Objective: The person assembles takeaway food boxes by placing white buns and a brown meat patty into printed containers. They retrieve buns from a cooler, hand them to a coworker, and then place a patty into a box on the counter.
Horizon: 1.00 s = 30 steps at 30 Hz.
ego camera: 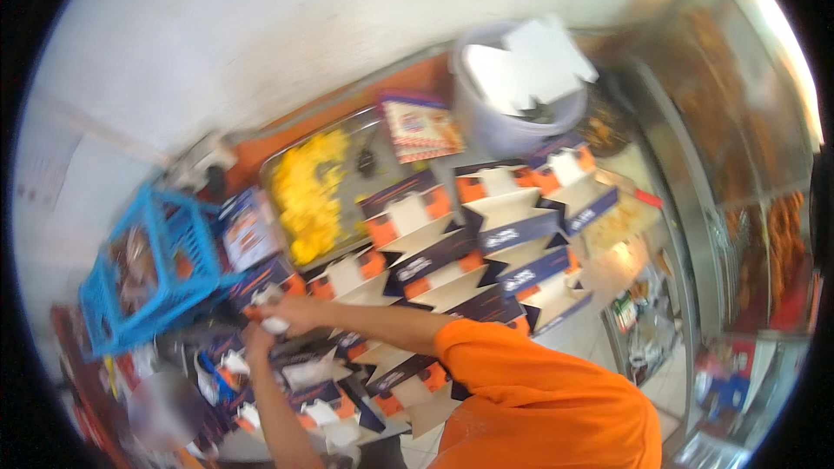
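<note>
Both my hands meet at a dark blue and orange cardboard food box (266,279) at the left. My right hand (296,314) reaches in from the right, its fingers closed on the box's white flap; motion blur softens the detail. My left hand (258,337) comes up from below and touches the same part, its fingers mostly hidden. Rows of open boxes of the same kind, such as a box (430,257) and another box (518,228), stand close together beside my right arm. More boxes (326,407) lie on the other side, near my left forearm.
Behind the boxes, a metal tray (384,163) holds yellow food. A white bucket (502,133) with white cards stands at the back. A blue plastic basket (218,241) is at the left. A glass-fronted food cabinet (671,137) borders the right. A blurred round shape is at lower left.
</note>
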Each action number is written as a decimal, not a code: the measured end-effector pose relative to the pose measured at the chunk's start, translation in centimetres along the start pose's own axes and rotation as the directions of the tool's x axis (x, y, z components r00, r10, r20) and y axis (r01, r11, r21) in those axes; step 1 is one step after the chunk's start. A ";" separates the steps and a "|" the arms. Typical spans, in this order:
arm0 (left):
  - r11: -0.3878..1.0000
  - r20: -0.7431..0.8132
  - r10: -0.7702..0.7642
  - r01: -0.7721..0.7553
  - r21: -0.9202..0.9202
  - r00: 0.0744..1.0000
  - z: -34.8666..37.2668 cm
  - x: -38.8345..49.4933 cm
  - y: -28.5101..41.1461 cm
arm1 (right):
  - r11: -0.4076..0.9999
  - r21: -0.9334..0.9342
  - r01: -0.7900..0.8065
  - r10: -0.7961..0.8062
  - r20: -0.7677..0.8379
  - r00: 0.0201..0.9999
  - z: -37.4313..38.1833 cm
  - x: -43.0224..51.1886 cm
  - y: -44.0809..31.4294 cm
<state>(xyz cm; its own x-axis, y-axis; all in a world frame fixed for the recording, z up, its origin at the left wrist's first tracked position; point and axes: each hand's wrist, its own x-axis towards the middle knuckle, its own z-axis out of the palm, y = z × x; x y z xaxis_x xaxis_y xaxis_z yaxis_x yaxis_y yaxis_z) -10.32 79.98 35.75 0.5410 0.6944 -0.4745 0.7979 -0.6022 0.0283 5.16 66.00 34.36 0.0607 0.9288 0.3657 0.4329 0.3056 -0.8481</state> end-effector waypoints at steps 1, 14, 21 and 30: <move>0.999 0.005 0.016 -0.016 0.043 1.000 -0.1 0.7 0.1 | 0.999 0.041 -0.008 0.007 0.025 1.000 -0.4 0.2 0.0; 0.991 -0.192 0.082 -0.100 -0.090 0.978 0.8 1.6 -0.3 | 0.933 0.299 -0.201 0.221 -0.033 0.975 1.2 0.5 2.2; 0.957 -0.327 -0.015 -0.082 -0.279 0.945 2.8 2.4 -4.9 | 0.942 -0.088 -0.324 0.299 -0.218 0.929 3.5 2.1 2.1; 0.717 -0.233 -0.082 -0.105 -0.689 0.969 5.3 0.4 -5.4 | 0.802 -0.172 -0.572 0.565 -0.093 0.820 8.3 1.7 6.8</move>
<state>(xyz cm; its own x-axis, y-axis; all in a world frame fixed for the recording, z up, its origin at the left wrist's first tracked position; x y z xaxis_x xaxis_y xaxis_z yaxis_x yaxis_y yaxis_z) -15.78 81.40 30.73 0.5209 0.8140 -0.2571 0.6984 -0.2331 0.6767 0.75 71.37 25.98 0.3783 0.9144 -0.1439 0.4668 -0.3226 -0.8234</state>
